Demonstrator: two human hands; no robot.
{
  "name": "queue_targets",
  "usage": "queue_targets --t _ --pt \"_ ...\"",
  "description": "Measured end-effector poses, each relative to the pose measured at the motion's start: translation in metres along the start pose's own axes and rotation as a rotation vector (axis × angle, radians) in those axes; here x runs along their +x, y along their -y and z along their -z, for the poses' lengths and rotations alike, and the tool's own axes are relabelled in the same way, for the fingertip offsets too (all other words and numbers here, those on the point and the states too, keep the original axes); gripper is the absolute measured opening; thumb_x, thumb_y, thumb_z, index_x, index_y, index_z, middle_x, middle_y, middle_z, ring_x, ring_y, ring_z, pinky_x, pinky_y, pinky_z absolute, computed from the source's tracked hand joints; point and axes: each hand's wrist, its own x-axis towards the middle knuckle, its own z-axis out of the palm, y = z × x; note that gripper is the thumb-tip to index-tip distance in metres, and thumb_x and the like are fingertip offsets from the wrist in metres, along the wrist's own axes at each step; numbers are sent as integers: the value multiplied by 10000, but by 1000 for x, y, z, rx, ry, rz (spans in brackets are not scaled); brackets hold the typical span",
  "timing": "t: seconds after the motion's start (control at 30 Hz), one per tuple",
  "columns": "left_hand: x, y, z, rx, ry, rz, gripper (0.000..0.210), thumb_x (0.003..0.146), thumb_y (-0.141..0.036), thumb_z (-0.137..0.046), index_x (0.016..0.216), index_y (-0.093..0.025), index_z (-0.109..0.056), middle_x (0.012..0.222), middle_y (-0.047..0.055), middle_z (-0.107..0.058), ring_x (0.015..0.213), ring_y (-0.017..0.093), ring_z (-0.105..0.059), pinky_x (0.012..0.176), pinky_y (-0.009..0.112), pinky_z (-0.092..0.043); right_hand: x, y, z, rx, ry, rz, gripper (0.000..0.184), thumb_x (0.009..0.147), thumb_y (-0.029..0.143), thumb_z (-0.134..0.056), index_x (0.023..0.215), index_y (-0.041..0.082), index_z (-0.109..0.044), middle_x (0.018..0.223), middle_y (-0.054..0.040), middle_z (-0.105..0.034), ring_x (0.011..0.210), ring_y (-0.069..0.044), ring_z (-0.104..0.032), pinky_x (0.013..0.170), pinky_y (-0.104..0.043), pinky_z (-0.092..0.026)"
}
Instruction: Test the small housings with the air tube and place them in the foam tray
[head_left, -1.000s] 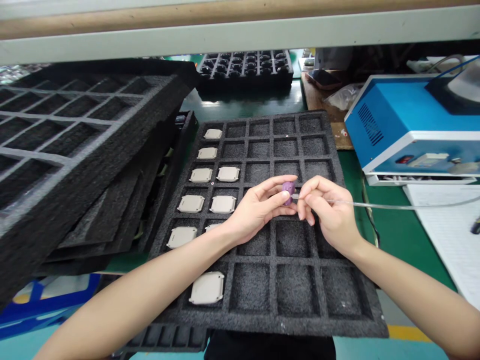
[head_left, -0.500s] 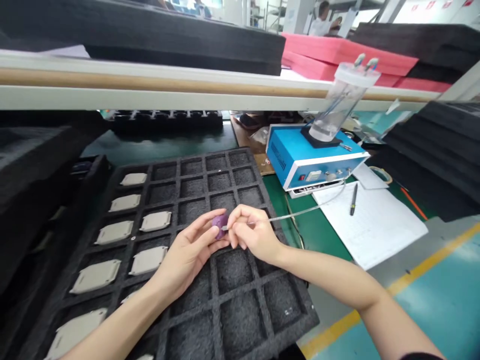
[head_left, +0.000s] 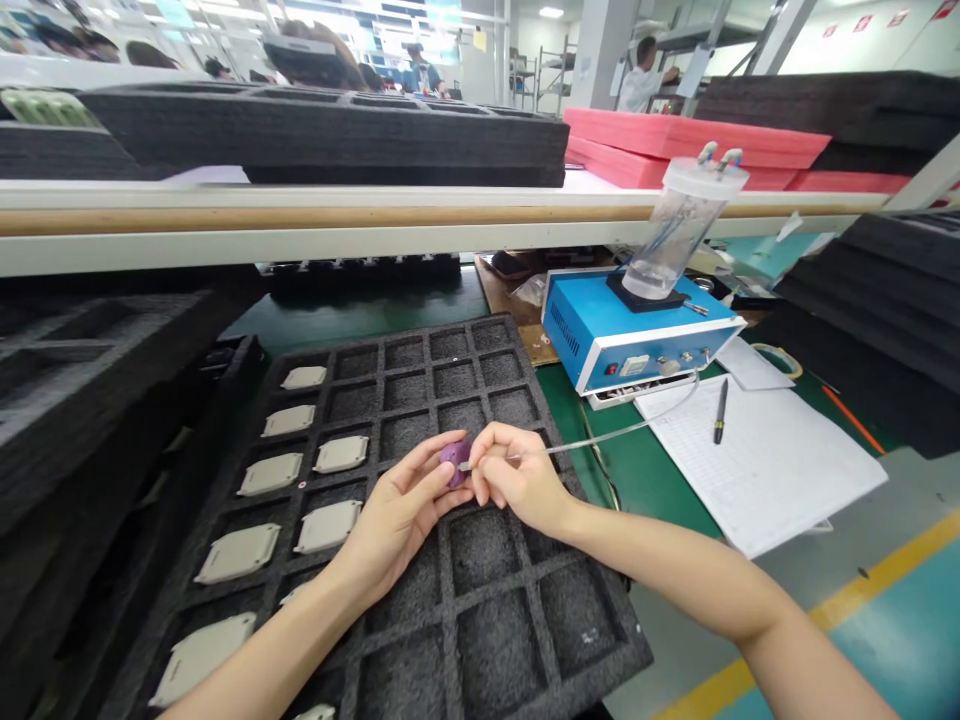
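My left hand (head_left: 405, 510) pinches a small purple rounded piece (head_left: 454, 456) between thumb and fingers, above the black foam tray (head_left: 444, 600). My right hand (head_left: 525, 480) grips the end of a thin clear tube (head_left: 611, 434). The tube's pale tip sits against the purple piece's right side; whether it goes into the piece I cannot tell. From my right hand the tube runs to the front of a blue box-shaped machine (head_left: 637, 325). A clear cylinder (head_left: 667, 235) stands on top of that machine.
Several beige plates (head_left: 238, 553) lie in the tray's left pockets. Right of the machine are paper sheets (head_left: 780, 460) with a black pen (head_left: 721, 410). A shelf edge (head_left: 375, 222) crosses above the bench, carrying black foam trays (head_left: 405, 145) and pink foam (head_left: 697, 135).
The view has tilted up and shifted slightly left, showing more of the room behind. Both hands keep the same hold on the purple piece and the tube.
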Motion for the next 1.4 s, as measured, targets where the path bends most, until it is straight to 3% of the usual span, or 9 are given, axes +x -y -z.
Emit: queue_targets --t 1.4 --pt "0 1 2 -7 16 -11 319 764 -243 -679 1082 -225 -649 969 28 -673 812 123 -626 797 244 -527 0 1 -1 -31 2 -11 101 643 100 -453 668 174 -517 436 71 -534 356 -53 -390 434 -185 -331"
